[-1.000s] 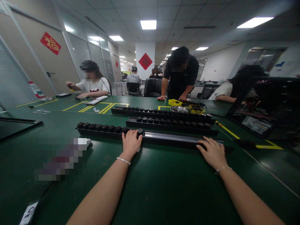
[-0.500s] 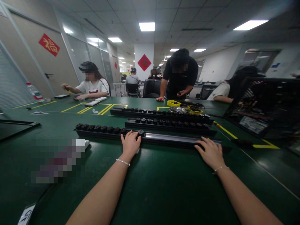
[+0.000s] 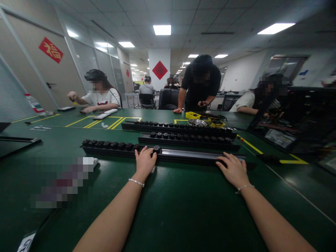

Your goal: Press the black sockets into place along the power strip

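A long black rail (image 3: 189,154) lies crosswise on the green table, with a row of small black parts (image 3: 107,144) along its left half and a bare shiny channel on its right. My left hand (image 3: 145,161) rests on the rail's near edge around the middle, fingers spread, beside the last black part (image 3: 156,149). Near the rail's right end, my right hand (image 3: 234,169) touches it with fingers apart. Whether either hand grips the rail's edge is partly hidden. Two more filled rails (image 3: 183,139) lie behind it.
Yellow trays (image 3: 193,115) and a metal dish (image 3: 197,122) sit beyond the rails. An open black case (image 3: 280,122) stands at right. A pixelated object (image 3: 64,182) lies at left. A standing person (image 3: 201,84) leans on the far table edge; others sit nearby.
The view has shifted slightly. Both hands stay at about the same places on the rail. The standing person's hand over the table has changed pose a little.
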Demonstrator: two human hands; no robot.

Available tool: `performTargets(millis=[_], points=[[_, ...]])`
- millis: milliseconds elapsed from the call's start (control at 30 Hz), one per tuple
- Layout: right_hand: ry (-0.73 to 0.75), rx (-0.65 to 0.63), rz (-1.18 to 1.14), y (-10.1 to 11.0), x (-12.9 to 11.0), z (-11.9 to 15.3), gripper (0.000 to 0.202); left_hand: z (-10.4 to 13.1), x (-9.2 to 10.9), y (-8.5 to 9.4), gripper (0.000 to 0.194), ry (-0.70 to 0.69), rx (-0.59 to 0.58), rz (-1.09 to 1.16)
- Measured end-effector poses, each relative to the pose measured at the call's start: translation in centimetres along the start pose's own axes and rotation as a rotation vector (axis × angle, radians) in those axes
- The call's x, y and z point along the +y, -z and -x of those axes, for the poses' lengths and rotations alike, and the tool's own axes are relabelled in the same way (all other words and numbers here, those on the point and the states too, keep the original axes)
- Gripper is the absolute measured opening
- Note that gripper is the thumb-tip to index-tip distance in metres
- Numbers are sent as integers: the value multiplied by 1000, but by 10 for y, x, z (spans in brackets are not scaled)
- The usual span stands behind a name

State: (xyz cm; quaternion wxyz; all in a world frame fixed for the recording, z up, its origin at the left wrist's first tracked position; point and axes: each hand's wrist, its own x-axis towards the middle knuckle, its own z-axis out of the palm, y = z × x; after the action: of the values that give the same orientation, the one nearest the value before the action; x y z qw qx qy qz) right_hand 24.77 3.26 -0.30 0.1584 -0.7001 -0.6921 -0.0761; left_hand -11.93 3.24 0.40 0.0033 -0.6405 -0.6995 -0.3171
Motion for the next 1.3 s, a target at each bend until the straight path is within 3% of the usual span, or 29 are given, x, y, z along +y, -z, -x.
performTargets(millis=[300, 1033, 1300], points=[[6, 26, 14, -5, 3, -1, 45, 0, -1, -3, 30, 4, 35, -2], [-13, -22, 17, -2, 1, -2, 48, 2, 1, -2, 26, -24, -8, 4], [7, 22, 13, -5, 3, -1, 44, 3, 2, -3, 27, -35, -5, -11]])
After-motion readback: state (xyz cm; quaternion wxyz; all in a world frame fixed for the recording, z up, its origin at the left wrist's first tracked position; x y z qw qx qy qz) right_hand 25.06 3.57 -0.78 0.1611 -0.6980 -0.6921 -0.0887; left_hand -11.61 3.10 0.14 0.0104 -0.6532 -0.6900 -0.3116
